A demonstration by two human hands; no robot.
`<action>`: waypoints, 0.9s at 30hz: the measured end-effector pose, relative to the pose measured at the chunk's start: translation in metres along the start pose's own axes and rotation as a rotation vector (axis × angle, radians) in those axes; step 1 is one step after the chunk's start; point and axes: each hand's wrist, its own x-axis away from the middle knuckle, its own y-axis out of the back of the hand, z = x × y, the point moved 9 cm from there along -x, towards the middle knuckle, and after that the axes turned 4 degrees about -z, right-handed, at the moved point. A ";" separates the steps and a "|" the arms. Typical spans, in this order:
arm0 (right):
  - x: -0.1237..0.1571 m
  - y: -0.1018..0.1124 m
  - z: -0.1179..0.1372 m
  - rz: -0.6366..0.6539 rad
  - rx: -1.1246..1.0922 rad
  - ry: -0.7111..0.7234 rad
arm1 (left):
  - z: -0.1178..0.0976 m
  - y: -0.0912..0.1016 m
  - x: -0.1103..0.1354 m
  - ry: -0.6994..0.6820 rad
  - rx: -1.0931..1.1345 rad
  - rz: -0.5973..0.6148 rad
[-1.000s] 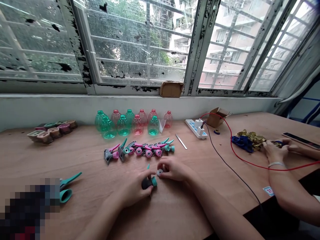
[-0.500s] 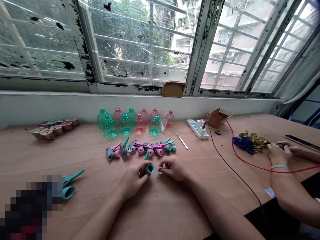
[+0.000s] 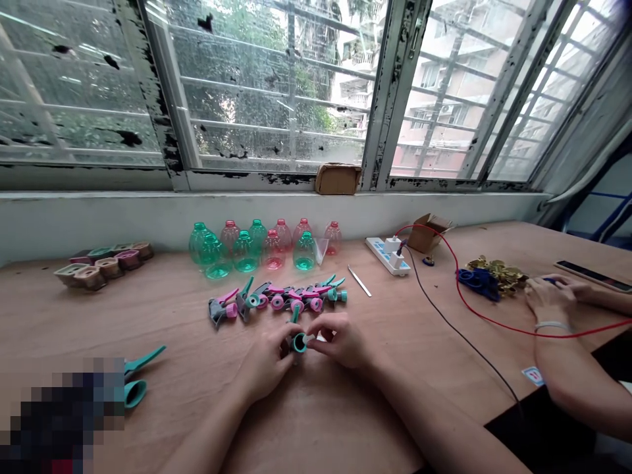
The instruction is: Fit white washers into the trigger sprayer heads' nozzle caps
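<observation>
My left hand (image 3: 270,361) is closed round a grey and teal spray trigger head (image 3: 299,342), its round teal collar turned toward me and its lever pointing up. Close by on the right, my right hand (image 3: 340,339) pinches a small whitish piece (image 3: 310,338) at the collar's edge; whether it touches the collar I cannot tell. Just beyond my hands lies a row of grey spray trigger heads (image 3: 276,301) with pink or teal levers and collars. Behind them stand several clear green bottles (image 3: 245,253) and pink bottles (image 3: 273,253).
White tweezers (image 3: 360,281) lie right of the trigger heads. A power strip (image 3: 388,257) feeds red and black cables across the table. Small tubs (image 3: 99,270) stand at the left. At the right, another person's hands (image 3: 550,299) work beside gold and blue parts (image 3: 481,280).
My right hand has moved left, bringing the whitish piece to the collar of the trigger head. My left hand has shifted slightly; the view has tilted a little.
</observation>
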 end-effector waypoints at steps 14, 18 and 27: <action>-0.004 -0.005 0.007 -0.020 0.003 0.029 | 0.000 -0.004 0.001 0.017 0.002 0.038; -0.002 -0.003 0.005 -0.017 0.033 0.036 | -0.003 -0.003 0.001 -0.020 0.034 0.012; 0.002 -0.004 0.014 0.018 0.147 0.133 | -0.001 -0.004 0.001 -0.012 -0.001 -0.010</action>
